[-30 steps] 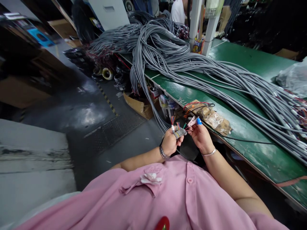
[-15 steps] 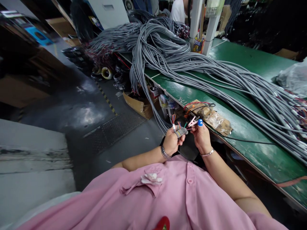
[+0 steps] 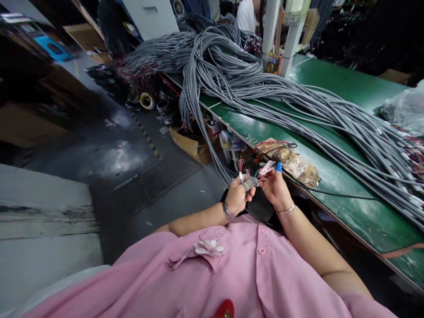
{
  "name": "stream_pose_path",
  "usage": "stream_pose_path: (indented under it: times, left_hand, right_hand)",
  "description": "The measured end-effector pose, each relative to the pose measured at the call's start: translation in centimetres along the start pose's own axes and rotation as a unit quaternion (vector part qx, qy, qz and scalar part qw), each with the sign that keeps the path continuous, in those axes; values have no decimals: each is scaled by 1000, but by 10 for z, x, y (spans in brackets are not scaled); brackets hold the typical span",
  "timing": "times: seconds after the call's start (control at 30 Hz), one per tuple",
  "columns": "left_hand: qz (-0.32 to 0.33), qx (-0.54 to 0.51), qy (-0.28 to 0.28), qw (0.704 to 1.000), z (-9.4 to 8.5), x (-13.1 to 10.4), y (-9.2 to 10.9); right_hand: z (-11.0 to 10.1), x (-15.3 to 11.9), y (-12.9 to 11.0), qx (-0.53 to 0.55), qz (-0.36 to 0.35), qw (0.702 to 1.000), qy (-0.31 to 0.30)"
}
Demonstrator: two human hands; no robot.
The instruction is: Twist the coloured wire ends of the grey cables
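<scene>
The person's left hand (image 3: 236, 197) is closing around the wire bundle (image 3: 240, 166), whose coloured strands are fanning up past a white band, while a gray finger cover (image 3: 250, 184) is sitting over the nearest digit and partly hiding the grip. The right hand (image 3: 277, 191) is pinching a pale pink tool (image 3: 266, 168), blurred, beside the thinner red and green strands; whether it is touching them cannot be told. A blue cap (image 3: 278, 167) is covering 1 fingertip there. Both hands, and the wire bundle with them, are hovering in front of the person's pink shirt (image 3: 228, 269), just off the edge of the green table (image 3: 347, 81). Just beyond the right hand, a taped cardboard piece (image 3: 300, 168) is lying on that edge, with red and black leads trailing from it. Behind it, a great heap of gray cables (image 3: 228, 75) is sprawling across the table, blocking much of its surface, and some are drooping over the side toward an open carton (image 3: 192, 145) below. 2 pale posts (image 3: 270, 33) are rising behind the heap, close to a person in white (image 3: 245, 17). A crumpled clear bag (image 3: 404, 110) is resting at the far right.
</scene>
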State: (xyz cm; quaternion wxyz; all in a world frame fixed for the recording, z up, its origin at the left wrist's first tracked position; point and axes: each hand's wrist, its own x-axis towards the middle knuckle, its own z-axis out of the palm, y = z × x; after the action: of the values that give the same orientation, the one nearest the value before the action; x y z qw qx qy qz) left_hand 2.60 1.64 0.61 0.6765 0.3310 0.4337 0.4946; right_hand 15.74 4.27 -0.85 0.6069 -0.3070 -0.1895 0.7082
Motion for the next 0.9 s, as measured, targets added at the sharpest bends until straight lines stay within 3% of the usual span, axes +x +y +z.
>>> stream_pose_path:
  times: [0.13,0.3,0.9]
  left_hand:
    - [10,-5,-4,1000,-3,-5,2]
    - [13,-18,9,1000,-3,-7,7]
    - [-5,-8,15,1000,0,5,-4]
  right_hand:
    - [0,-6,-5,3,37,999,-9]
    - [2,-10,-7,-31,-1,999,38]
    - [4,-5,-3,-34,-17,999,25]
